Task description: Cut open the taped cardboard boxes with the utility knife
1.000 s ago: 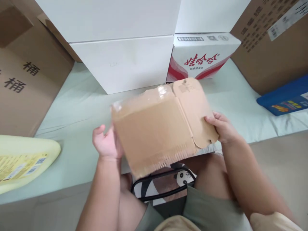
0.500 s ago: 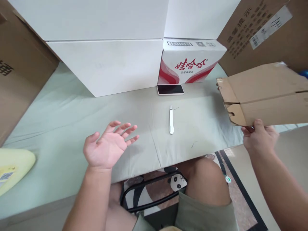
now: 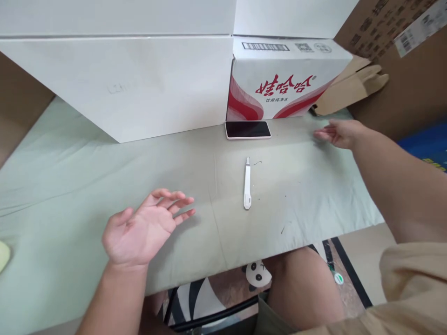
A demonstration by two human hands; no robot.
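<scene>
- Cardboard (image 3: 344, 97), plain brown and flapped, sits at the far right of the table, between the white-and-red box (image 3: 275, 88) and the large brown carton (image 3: 405, 93); the box hides part of it, so I cannot tell whether it lies flat or leans.
- Setting it aside looks done, or nearly so — neither hand appears to be holding it.
- Right hand (image 3: 337, 134) is near the cardboard, blurred, with nothing visible in its grasp; whether thumb and fingertips meet, I cannot tell.
- Left hand (image 3: 139, 230) is spread, palm up, above the cloth, holding nothing.
- Left over, as I judge it: a white cutter (image 3: 247, 186), untouched in the middle, and a few dark scraps (image 3: 257, 163) not cleared away.
- Beneath it all is a pale green cloth (image 3: 188, 167), lightly creased, with a dark-screened phone (image 3: 248, 130) at the foot of the white-and-red box.
- Big white boxes (image 3: 139, 86) line the back; something blue (image 3: 428, 142) shows at the right edge — and a panda print (image 3: 258, 274) below the table's near edge.
</scene>
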